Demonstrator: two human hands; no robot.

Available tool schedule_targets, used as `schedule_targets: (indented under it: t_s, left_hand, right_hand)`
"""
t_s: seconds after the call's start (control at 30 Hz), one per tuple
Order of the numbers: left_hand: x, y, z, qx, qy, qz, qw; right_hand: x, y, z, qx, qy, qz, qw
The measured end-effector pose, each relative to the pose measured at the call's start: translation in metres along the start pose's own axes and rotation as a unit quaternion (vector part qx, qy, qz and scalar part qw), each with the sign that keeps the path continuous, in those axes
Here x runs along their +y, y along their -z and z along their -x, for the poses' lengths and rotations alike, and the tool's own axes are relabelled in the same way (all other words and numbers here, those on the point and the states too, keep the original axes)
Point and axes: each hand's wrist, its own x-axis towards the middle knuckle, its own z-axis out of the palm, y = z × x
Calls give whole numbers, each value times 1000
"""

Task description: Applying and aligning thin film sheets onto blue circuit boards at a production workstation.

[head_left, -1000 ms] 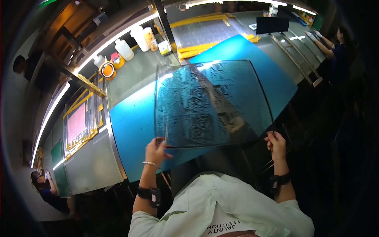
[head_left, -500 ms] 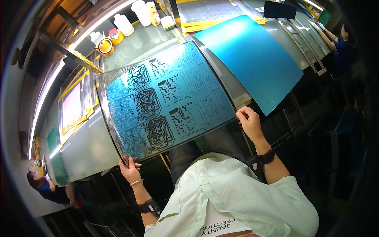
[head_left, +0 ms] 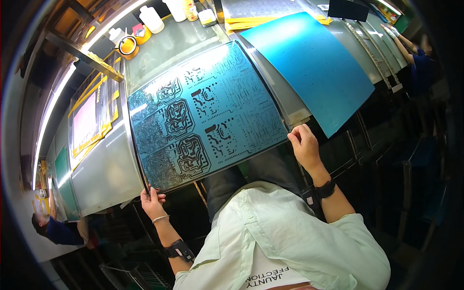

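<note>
A clear film printed with black circuit patterns [head_left: 185,155] lies over a blue panel [head_left: 275,137] on the worktable in front of me. The near edge of both reaches toward my lap. At the film's near left corner, my left hand [head_left: 153,207] pinches the edge between thumb and fingers. My right hand [head_left: 305,147] is closed in a pinch at the near right corner, its fingertips on the edge. A plain blue sheet [head_left: 314,70] rests to the right, its near corner jutting past the table.
White bottles [head_left: 152,19] and a roll of orange tape [head_left: 127,46] stand at the back left. Yellow-edged films [head_left: 87,121] lie on the left. A metal post [head_left: 82,54] and a light tube [head_left: 55,123] are overhead there. Co-workers [head_left: 58,229] work at both sides.
The film has come down flatter over the blue panel, and its bright glare has shrunk. My left hand has shifted slightly left; my right hand has barely moved.
</note>
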Motion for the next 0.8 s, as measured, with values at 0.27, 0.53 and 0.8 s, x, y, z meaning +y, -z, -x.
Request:
schedule_targets:
  t_s: [0.27, 0.53, 0.8]
  left_hand:
    - [2, 3, -4, -29, 18, 41, 999]
    - [15, 0, -7, 75, -121, -82, 986]
    - [-30, 5, -3, 118, -228, -168, 952]
  right_hand:
    - [10, -3, 0, -20, -37, -81, 996]
    - [12, -14, 5, -28, -78, -105, 991]
    - [29, -11, 12, -59, -86, -159, 982]
